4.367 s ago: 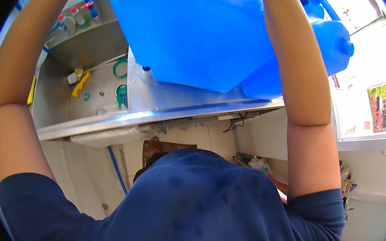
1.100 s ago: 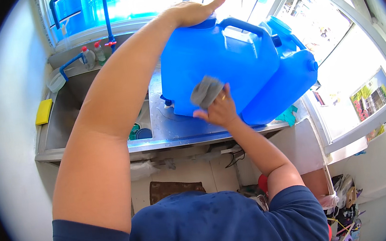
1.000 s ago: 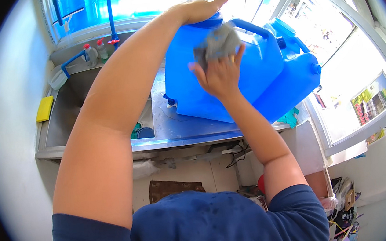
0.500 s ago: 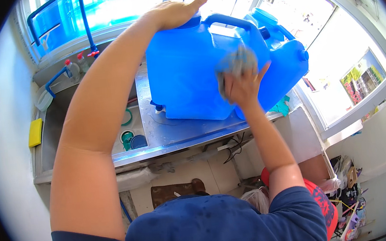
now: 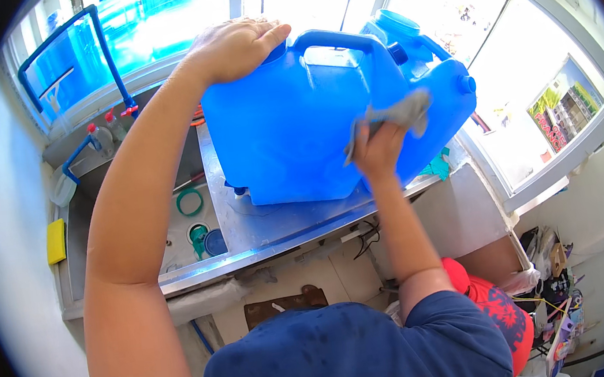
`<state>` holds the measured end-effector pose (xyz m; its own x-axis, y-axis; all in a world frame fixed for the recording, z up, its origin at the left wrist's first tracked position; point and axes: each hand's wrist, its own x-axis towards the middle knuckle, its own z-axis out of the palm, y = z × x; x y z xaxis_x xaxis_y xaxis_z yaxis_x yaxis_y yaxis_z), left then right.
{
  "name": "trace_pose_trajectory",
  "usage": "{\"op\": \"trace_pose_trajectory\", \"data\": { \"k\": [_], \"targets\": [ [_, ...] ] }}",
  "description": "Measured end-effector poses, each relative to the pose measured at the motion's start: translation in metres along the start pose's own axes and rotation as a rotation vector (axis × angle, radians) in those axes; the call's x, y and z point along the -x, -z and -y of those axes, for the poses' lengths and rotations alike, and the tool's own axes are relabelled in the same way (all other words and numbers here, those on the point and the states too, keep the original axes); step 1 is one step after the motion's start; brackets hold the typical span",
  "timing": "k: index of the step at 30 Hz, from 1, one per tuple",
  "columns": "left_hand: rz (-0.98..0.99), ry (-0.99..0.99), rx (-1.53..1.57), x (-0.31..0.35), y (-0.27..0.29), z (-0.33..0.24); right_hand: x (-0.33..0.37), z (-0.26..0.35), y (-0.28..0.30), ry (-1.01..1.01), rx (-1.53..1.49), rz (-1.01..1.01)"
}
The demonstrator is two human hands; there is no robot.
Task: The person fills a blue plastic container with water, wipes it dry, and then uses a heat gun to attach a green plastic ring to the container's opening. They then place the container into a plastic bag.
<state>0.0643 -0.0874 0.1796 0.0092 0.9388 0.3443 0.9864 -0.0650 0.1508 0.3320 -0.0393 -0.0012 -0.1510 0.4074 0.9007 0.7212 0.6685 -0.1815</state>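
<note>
A large blue water jug with a moulded handle stands on the steel counter in front of me. My left hand curls over its round top opening or cap, thumb along the near side; the far fingertips are hidden. In my right hand is a bunched grey cloth, blurred by motion, in front of the jug's right side. A second blue jug stands close behind it to the right. At the first jug's lower left corner sits a small spigot.
Left of the jug is a steel sink holding a green ring and a blue lid. A yellow sponge is at its left edge. Bottles and a blue pipe stand behind. Someone in red is at lower right.
The jug has turned and shifted somewhat left and nearer, with my left hand staying on its top. My right hand has swept the cloth across the jug's right side.
</note>
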Motion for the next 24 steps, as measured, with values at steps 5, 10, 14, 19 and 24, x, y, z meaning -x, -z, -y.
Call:
{"op": "trace_pose_trajectory", "data": {
  "k": [5,10,14,19,24],
  "targets": [
    [0.008,-0.028,0.067,-0.001,0.002,0.003,-0.083,0.028,0.006,0.392,0.359,0.047],
    [0.003,-0.006,0.059,0.003,0.005,0.001,-0.115,0.081,0.031,0.334,0.114,0.615],
    [0.004,-0.012,0.064,0.005,0.005,-0.001,-0.193,0.086,-0.001,-0.153,-0.055,1.698],
    [-0.029,0.041,0.064,0.005,0.002,-0.003,-0.097,0.095,0.026,0.386,0.272,0.296],
    [-0.05,0.056,0.09,0.007,-0.001,-0.001,-0.099,0.091,0.045,0.341,0.345,0.489]
  ]
}}
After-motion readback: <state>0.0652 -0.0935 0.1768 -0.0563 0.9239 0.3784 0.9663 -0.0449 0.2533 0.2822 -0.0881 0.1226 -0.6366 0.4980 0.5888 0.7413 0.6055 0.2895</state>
